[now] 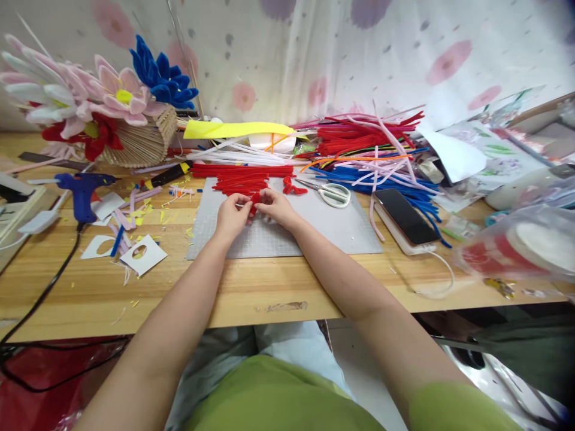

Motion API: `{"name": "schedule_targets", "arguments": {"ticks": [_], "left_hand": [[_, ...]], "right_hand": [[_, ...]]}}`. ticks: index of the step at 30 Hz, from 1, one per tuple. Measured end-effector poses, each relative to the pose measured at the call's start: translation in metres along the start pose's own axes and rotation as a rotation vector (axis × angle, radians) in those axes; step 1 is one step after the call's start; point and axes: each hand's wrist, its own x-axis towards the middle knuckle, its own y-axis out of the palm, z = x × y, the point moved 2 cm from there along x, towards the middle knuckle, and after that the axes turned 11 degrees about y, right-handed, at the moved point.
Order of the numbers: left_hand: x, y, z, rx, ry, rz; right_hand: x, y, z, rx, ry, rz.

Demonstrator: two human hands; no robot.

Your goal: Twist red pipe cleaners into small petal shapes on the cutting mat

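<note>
With my left hand and right hand, I am pinching a small red fuzzy piece between my fingertips, both grips narrow and closed on it. I am holding it over the left part of a grey cutting mat, which is lying on a wooden table. Just beyond my hands, short red fuzzy stems are lying in a row. To their right, bent red pieces are resting near white-handled scissors. Farther right, a dark-screened phone is lying on a white block. On the left, a blue glue gun is standing near fuzzy flowers.
</note>
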Motion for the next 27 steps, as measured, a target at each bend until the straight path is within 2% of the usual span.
{"name": "schedule_targets", "arguments": {"ticks": [6,10,14,20,25,27], "left_hand": [[0.001,0.001,0.004,0.042,0.046,0.071],[0.0,-0.002,-0.003,0.001,0.05,0.117],[0.0,-0.005,-0.011,-0.08,0.016,0.073],[0.003,-0.01,-0.017,-0.235,-0.014,-0.099],[0.004,-0.011,-0.015,-0.192,0.003,0.009],[0.004,-0.011,-0.015,-0.164,0.029,0.017]], "right_hand": [[-0.003,0.001,0.001,-0.01,0.012,-0.05],[-0.003,0.002,0.001,0.044,-0.02,0.037],[-0.002,0.003,0.002,0.045,-0.043,0.134],[-0.002,0.004,0.002,-0.089,-0.078,0.072],[-0.001,0.002,0.003,-0.248,-0.158,0.044],[-0.001,0.002,0.003,-0.279,-0.163,0.039]]}}
